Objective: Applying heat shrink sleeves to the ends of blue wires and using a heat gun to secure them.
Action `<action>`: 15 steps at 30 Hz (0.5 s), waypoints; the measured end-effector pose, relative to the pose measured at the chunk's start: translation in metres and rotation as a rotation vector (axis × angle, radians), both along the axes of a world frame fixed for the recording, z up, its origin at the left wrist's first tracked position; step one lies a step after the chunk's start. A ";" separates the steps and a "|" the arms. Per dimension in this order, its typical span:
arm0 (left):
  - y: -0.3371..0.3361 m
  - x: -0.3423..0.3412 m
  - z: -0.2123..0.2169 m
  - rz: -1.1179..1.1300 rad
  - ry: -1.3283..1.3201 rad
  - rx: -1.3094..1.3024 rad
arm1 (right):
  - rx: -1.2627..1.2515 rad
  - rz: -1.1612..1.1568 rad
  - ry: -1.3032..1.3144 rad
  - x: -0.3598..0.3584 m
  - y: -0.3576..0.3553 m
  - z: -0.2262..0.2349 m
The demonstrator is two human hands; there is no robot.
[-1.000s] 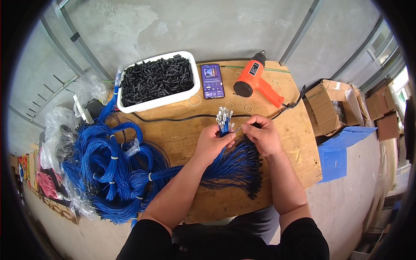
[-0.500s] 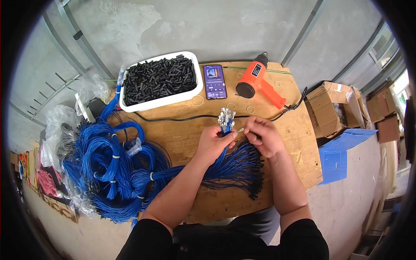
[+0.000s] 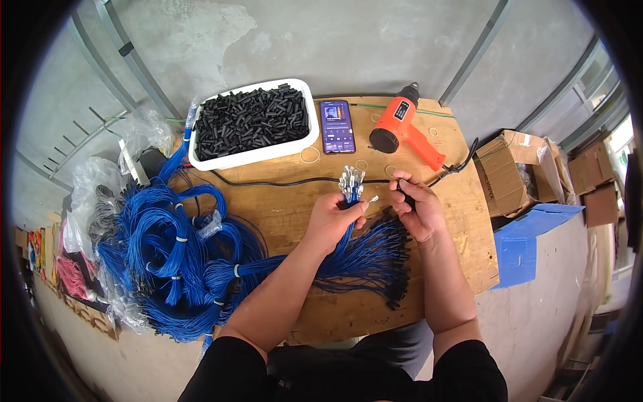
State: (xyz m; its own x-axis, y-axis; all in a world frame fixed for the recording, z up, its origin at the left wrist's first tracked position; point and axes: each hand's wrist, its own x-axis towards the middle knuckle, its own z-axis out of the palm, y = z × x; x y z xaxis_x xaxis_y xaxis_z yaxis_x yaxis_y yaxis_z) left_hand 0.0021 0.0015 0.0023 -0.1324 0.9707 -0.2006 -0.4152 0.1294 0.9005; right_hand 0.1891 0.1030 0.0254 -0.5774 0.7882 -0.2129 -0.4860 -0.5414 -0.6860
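Observation:
My left hand (image 3: 332, 220) is closed round a bundle of blue wires (image 3: 349, 199), whose silvery crimp terminals (image 3: 351, 179) fan out above the fist. One single terminal (image 3: 374, 198) juts out to the right, apart from the others. Just beyond it, my right hand (image 3: 422, 209) is curled, palm partly up, with short black sleeves (image 3: 404, 197) between fingers and palm; how many is hidden. Below both hands the loose wires (image 3: 355, 268) spread rightward, their ends covered in black sleeves (image 3: 396, 285).
A white tub (image 3: 253, 159) full of black sleeves stands at the back, beside a phone (image 3: 337, 127). An orange heat gun (image 3: 402, 130) lies to the right, its black cord (image 3: 288, 182) crossing the table. Coiled blue wire bundles (image 3: 167, 248) pile up on the left.
My right hand has drawn slightly right, away from the single terminal it was near, and turned its palm up, showing the black sleeves. My left hand keeps its hold.

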 end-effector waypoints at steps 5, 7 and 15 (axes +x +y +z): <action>0.001 0.000 -0.002 -0.005 -0.022 0.020 | -0.043 0.009 0.027 0.004 0.003 -0.005; 0.001 0.000 -0.002 -0.003 -0.020 0.018 | -0.095 0.061 0.079 0.006 0.004 -0.005; 0.001 0.000 -0.003 0.006 -0.019 0.024 | -0.071 0.009 0.003 0.004 0.001 -0.004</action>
